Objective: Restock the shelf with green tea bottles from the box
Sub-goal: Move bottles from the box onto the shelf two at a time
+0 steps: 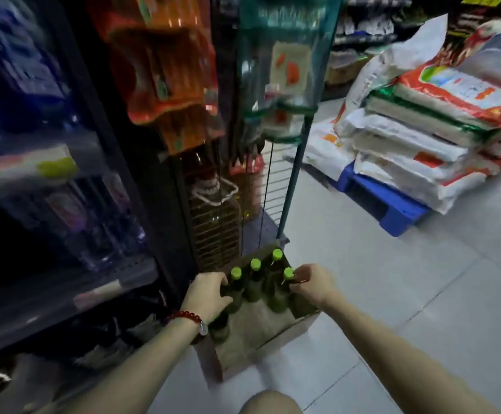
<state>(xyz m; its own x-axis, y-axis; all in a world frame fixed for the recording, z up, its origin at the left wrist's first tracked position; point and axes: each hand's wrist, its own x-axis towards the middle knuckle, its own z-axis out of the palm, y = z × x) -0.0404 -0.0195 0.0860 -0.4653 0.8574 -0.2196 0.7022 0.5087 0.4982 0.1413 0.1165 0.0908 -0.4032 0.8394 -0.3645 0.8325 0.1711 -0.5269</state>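
An open cardboard box (270, 333) stands on the floor beside the dark shelf unit (64, 279). Several green tea bottles (253, 282) with lime-green caps stand upright in its far half. My left hand (209, 294), a red bead bracelet on its wrist, grips the body of the nearest left bottle (235, 286). My right hand (313, 283) closes around the neck of the right-hand bottle (288, 274), just under its cap. The near half of the box shows bare cardboard.
Shelves of blurred bottled goods fill the left. Large oil jugs (213, 222) and a green wire rack (291, 162) stand just behind the box. Stacked rice sacks (416, 138) sit on a blue pallet (392, 210) at the right. Pale floor tiles (422, 294) lie around the box.
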